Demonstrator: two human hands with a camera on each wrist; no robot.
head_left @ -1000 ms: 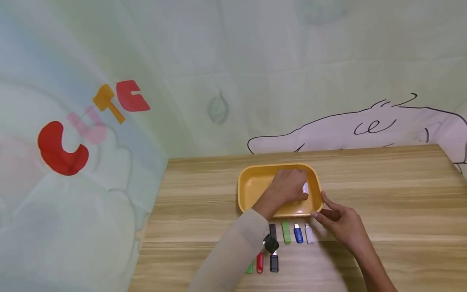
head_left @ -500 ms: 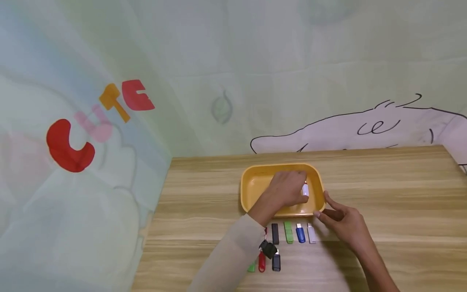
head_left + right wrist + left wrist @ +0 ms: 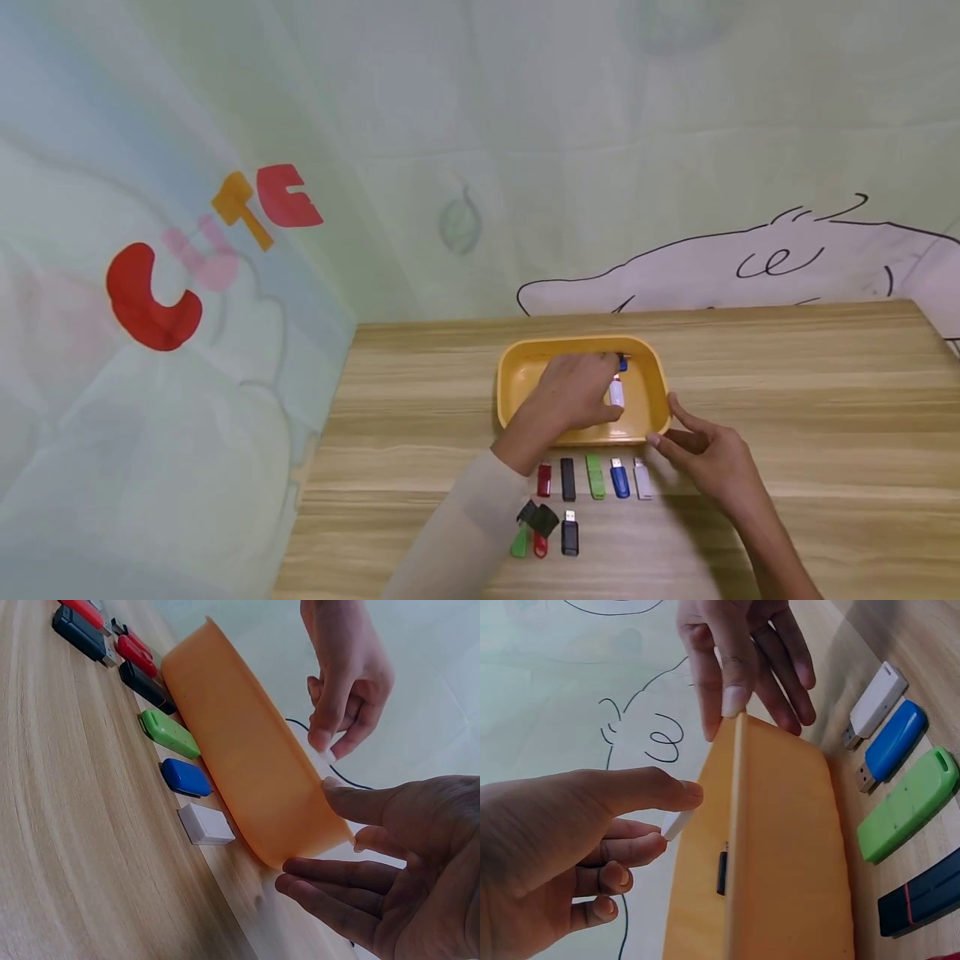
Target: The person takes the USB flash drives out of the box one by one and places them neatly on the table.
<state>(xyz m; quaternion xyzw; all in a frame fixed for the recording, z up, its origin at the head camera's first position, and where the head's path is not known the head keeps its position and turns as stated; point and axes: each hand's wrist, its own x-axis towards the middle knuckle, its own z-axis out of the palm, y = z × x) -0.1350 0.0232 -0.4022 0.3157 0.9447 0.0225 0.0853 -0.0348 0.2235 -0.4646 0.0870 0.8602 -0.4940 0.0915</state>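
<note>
My left hand (image 3: 572, 390) is over the orange tray (image 3: 510, 392), pinching a white USB stick (image 3: 676, 823) between thumb and index finger. The other left fingers curl loosely below. With thumb and fingertips, my right hand (image 3: 711, 463) holds the tray's near right corner. Inside the tray lies a blue USB stick (image 3: 622, 365), partly covered by my left hand in the head view. A dark piece (image 3: 722, 871) also shows inside it in the left wrist view. Whatever else the tray contains is hidden behind the left hand.
In front of the tray, USB sticks stand in rows on the wooden table (image 3: 787, 400): red (image 3: 544, 481), black (image 3: 568, 480), green (image 3: 596, 477), blue (image 3: 619, 480) and white (image 3: 642, 481). Nearer are another green (image 3: 519, 542), red (image 3: 541, 546) and dark one (image 3: 570, 536). A printed curtain (image 3: 420, 167) hangs behind.
My left hand has shifted slightly left within the tray with the white USB stick, uncovering the blue stick. My right hand stays at the corner. The head view has shifted a little.
</note>
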